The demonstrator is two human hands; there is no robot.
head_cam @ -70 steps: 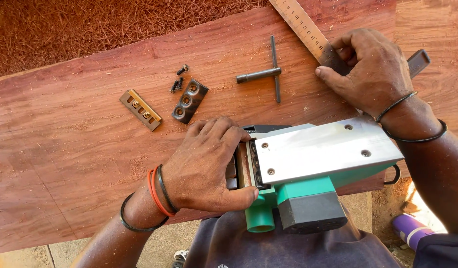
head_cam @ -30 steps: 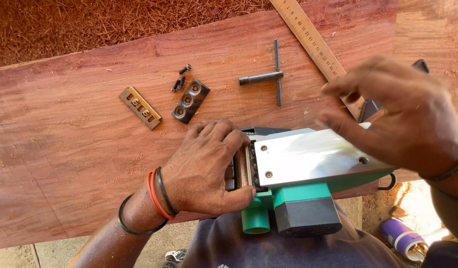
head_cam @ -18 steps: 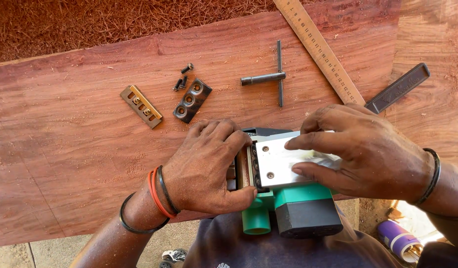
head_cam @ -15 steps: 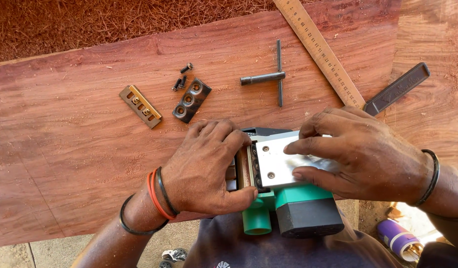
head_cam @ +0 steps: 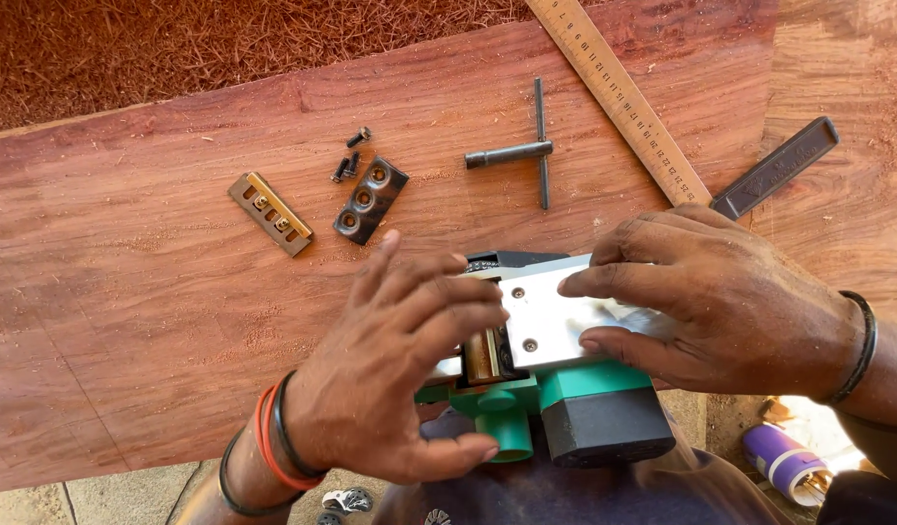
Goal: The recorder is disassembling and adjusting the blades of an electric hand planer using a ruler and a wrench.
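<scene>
A green and black electric planer (head_cam: 575, 399) lies upside down on my lap, its bright metal sole plate (head_cam: 555, 321) facing up. My right hand (head_cam: 721, 301) rests flat on the sole plate, fingers spread over it. My left hand (head_cam: 390, 379) hovers over the drum end of the planer with fingers extended and apart, fingertips near the plate's edge. On the reddish wooden board (head_cam: 176, 321) beyond lie a brass-coloured clamp plate (head_cam: 270, 213), a dark plate with three holes (head_cam: 370, 199) and loose bolts (head_cam: 347, 163).
A dark T-handle wrench (head_cam: 526, 151) lies on the board. A wooden ruler (head_cam: 619, 92) runs diagonally at upper right, with a dark flat bar (head_cam: 776, 167) beside it. Red sawdust (head_cam: 176, 49) covers the ground past the board. A purple and white can (head_cam: 784, 462) sits lower right.
My right hand came down from the ruler and dark bar onto the planer's sole plate. My left hand has loosened its grip on the planer's end and opened its fingers.
</scene>
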